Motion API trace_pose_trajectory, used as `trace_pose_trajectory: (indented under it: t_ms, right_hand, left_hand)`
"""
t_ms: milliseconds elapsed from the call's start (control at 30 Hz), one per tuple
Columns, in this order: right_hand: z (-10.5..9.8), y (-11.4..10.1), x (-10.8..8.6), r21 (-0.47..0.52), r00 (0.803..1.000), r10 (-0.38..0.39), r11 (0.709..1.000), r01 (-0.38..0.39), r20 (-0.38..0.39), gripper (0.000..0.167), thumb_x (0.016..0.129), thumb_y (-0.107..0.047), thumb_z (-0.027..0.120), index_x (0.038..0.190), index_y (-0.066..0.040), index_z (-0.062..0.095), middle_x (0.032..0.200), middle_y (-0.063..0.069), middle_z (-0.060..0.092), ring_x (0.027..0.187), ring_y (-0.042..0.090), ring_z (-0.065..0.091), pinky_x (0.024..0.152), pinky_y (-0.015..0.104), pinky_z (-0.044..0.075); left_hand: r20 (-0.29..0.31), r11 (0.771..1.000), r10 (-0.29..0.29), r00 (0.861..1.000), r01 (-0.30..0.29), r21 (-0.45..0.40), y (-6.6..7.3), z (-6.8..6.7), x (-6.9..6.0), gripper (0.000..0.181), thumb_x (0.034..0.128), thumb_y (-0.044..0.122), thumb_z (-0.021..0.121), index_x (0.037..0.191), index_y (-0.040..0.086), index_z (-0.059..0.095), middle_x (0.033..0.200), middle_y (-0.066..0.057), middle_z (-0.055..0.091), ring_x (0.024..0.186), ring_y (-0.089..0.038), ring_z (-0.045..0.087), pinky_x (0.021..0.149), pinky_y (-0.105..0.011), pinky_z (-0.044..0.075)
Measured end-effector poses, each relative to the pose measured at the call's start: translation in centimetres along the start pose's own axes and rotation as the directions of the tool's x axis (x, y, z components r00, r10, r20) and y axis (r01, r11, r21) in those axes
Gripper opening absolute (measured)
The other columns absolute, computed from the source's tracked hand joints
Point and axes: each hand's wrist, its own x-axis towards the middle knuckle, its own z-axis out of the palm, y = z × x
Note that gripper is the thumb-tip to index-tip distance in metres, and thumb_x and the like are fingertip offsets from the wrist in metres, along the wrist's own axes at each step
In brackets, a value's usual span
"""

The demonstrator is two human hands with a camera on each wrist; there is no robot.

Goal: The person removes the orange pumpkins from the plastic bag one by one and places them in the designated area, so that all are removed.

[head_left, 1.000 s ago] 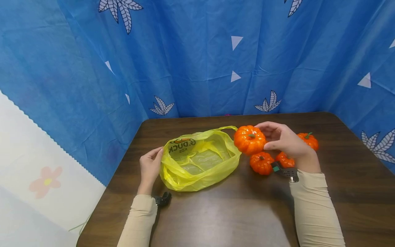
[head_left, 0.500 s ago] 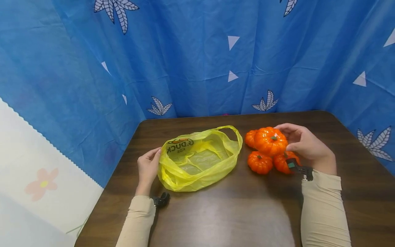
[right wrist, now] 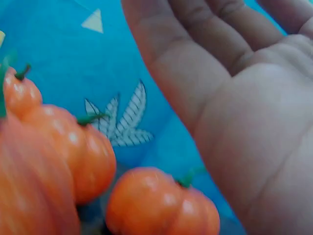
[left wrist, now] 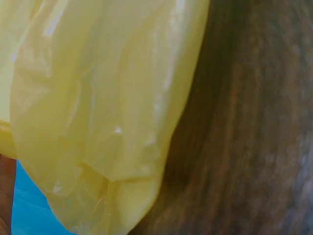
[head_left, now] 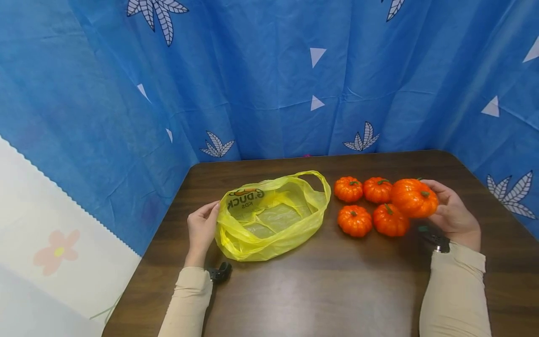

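On the left, my left hand (head_left: pixel 202 229) pinches the rim of a yellow plastic bag (head_left: pixel 269 243), whose mouth faces up with dark lettering inside. In the left wrist view the bag (left wrist: pixel 102 112) fills the left half. My right hand (head_left: pixel 456 215) holds a shiny orange toy pumpkin (head_left: pixel 414 199) raised at the right. Behind it a green stem of another pumpkin shows. Beside these lie several more pumpkins (head_left: pixel 354 221) on the table. The right wrist view shows my right palm (right wrist: pixel 254 122) with pumpkins (right wrist: pixel 164 205) beyond it; the fingertips are cut off.
The brown wooden table (head_left: pixel 328 290) has its far edge close to a blue curtain (head_left: pixel 269 93) with leaf and triangle prints. White floral cloth (head_left: pixel 54 224) hangs at the left. The bag's handle loop (head_left: pixel 316 177) stands near the closest pumpkins.
My right hand has moved right with the pumpkin, from beside the bag's mouth past the other pumpkins. More pumpkins show on the table. My left hand stays at the bag's rim.
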Motion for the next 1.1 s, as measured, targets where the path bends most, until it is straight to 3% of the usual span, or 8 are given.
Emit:
trace_pose_trajectory:
  t_ms: [233, 433, 733, 900, 1000, 1100]
  right_hand:
    - [-1.5, 0.5, -2.8, 0.111, 0.999, -0.034, 0.993, 0.034, -0.009, 0.048, 0.099, 0.016, 0.034, 0.146, 0.008, 0.038, 0.141, 0.021, 0.054, 0.123, 0.03, 0.061, 0.106, 0.036, 0.051]
    - [-2.0, 0.1, -4.8, 0.158, 0.999, 0.005, 0.987, 0.002, -0.048, 0.05, 0.1, 0.015, 0.032, 0.148, 0.005, 0.037, 0.144, 0.018, 0.053, 0.126, 0.029, 0.059, 0.108, 0.036, 0.048]
    - [-3.0, -1.4, -7.2, -0.07, 0.982, 0.115, 0.989, -0.127, -0.152, 0.053, 0.1, 0.016, 0.031, 0.147, -0.004, 0.046, 0.138, 0.008, 0.062, 0.117, 0.02, 0.065, 0.099, 0.03, 0.055]
    - [-3.5, -2.2, -8.3, -0.212, 0.957, 0.157, 0.954, -0.211, -0.243, 0.056, 0.099, 0.017, 0.033, 0.145, -0.01, 0.051, 0.134, 0.002, 0.065, 0.111, 0.015, 0.068, 0.093, 0.026, 0.057]
    - [-3.7, -2.5, -8.8, -0.243, 0.946, 0.187, 0.936, -0.253, -0.264, 0.056, 0.1, 0.015, 0.034, 0.144, -0.014, 0.052, 0.132, -0.001, 0.066, 0.11, 0.013, 0.068, 0.093, 0.024, 0.057]
    - [-3.8, -2.7, -9.3, -0.296, 0.92, 0.219, 0.9, -0.319, -0.324, 0.056, 0.099, 0.014, 0.037, 0.141, -0.018, 0.056, 0.13, -0.007, 0.067, 0.108, 0.009, 0.068, 0.09, 0.022, 0.058]
  left_hand:
    - [-0.004, 1.0, 0.009, 1.0, -0.009, -0.003, 0.0, 0.0, 0.1, 0.024, 0.0963, 0.02, 0.068, 0.109, 0.001, 0.077, 0.108, -0.017, 0.076, 0.083, 0.007, 0.066, 0.072, -0.009, 0.055]
    - [-0.012, 1.0, 0.003, 1.0, -0.003, 0.008, -0.2, 0.0, 0.0, 0.024, 0.0963, 0.02, 0.068, 0.109, 0.001, 0.077, 0.108, -0.017, 0.076, 0.082, 0.009, 0.065, 0.072, -0.008, 0.055]
    - [-0.005, 1.0, 0.0, 1.0, 0.0, 0.013, -0.1, 0.0, 0.1, 0.025, 0.0965, 0.021, 0.068, 0.11, 0.002, 0.076, 0.109, -0.017, 0.076, 0.085, 0.006, 0.066, 0.073, -0.008, 0.054]
    - [-0.004, 1.0, -0.013, 1.0, 0.013, -0.005, 0.0, 0.0, 0.0, 0.023, 0.0962, 0.019, 0.068, 0.109, 0.001, 0.076, 0.109, -0.017, 0.076, 0.084, 0.009, 0.066, 0.073, -0.008, 0.055]
    - [-0.003, 1.0, -0.02, 1.0, 0.02, -0.008, 0.1, 0.0, 0.0, 0.023, 0.0962, 0.019, 0.068, 0.109, 0.002, 0.076, 0.109, -0.017, 0.076, 0.083, 0.008, 0.066, 0.073, -0.009, 0.055]
    - [-0.002, 1.0, -0.019, 1.0, 0.019, -0.005, 0.1, -0.1, 0.0, 0.024, 0.0963, 0.02, 0.068, 0.109, 0.002, 0.077, 0.109, -0.017, 0.076, 0.083, 0.007, 0.066, 0.072, -0.009, 0.055]
